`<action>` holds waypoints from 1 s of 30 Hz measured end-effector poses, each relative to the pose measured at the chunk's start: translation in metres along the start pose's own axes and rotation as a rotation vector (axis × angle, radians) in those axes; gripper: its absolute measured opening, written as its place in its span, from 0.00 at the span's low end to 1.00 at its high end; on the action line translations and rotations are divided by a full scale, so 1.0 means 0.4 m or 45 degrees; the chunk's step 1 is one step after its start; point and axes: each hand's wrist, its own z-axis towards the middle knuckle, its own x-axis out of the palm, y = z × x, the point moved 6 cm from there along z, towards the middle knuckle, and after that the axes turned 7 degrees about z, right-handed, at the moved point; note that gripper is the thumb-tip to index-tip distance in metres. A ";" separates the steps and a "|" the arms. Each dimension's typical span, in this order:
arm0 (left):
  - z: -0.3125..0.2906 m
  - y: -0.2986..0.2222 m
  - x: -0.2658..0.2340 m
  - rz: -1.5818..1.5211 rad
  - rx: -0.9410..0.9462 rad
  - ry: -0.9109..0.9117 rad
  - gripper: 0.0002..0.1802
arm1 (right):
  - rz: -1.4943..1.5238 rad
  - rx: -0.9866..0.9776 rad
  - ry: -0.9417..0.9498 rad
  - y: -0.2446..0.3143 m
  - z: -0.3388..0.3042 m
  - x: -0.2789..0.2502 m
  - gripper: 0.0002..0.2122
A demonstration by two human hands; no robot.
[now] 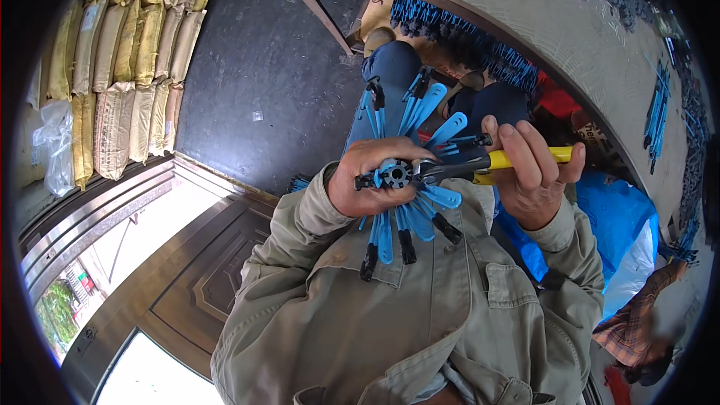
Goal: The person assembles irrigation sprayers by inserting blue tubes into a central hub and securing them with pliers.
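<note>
The left hand (366,180) is clenched around a round plastic moulding (395,174), a black hub with blue and black strips fanning out from it like spokes, held up close in front of the person's chest. The thumb and fingers wrap its left side, and the spokes stick out above and below the fist. The right hand (532,169) grips the yellow handles of a pair of cutting pliers (480,165), fingers curled over the top handle. The dark metal nose of the tool points left and meets the hub of the moulding, touching it at its right edge; whether the blades are fully closed there cannot be told. Both forearms wear olive-green jacket sleeves (300,232). Behind the hands, the person's dark-trousered knees (394,75) rise toward a dark floor (262,67). Stacked yellowish sacks (135,52) line the far left. More blue and black mouldings lie heaped (457,37) beyond the knees, near a pale curved table edge (525,7). A blue plastic bag (615,217) sits to the right.
</note>
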 end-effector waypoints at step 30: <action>0.045 0.023 0.011 -0.231 0.092 0.309 0.31 | 3.233 0.853 1.855 -0.048 -0.098 0.113 0.15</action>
